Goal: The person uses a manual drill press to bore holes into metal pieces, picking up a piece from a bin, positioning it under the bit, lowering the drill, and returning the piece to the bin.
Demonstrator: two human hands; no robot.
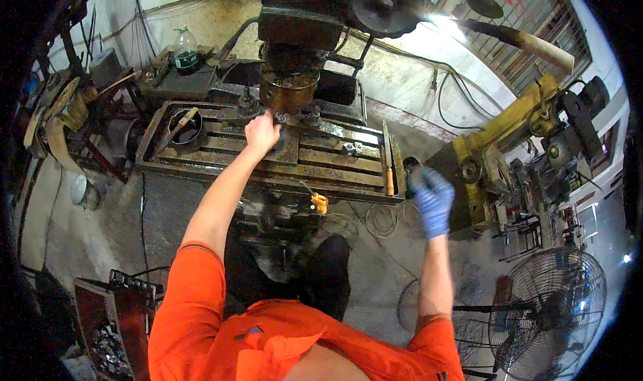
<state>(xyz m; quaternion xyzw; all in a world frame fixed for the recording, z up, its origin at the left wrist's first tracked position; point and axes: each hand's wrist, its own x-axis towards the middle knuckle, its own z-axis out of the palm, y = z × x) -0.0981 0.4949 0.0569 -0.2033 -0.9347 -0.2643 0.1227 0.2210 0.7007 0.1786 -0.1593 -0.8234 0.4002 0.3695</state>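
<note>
My bare left hand (262,133) reaches to the underside of the milling machine's spindle head (289,89). Its fingers are mostly curled, with the tips up by a small metal part there; what they grip, if anything, is hidden. My right hand (435,201), in a blue glove and slightly blurred, is closed at the dark crank handle (411,169) on the right end of the slotted machine table (335,174). Small metal blocks (351,149) lie on the table, right of the spindle. A file with a yellow handle (390,180) rests along its right edge.
On the table's left stands a dark pot (185,132) with a brush (179,128) across it. A yellow-handled tool (318,203) sits at the front edge. A plastic bottle (185,49) stands behind. To the right are a yellow machine (462,180) and a large fan (549,314).
</note>
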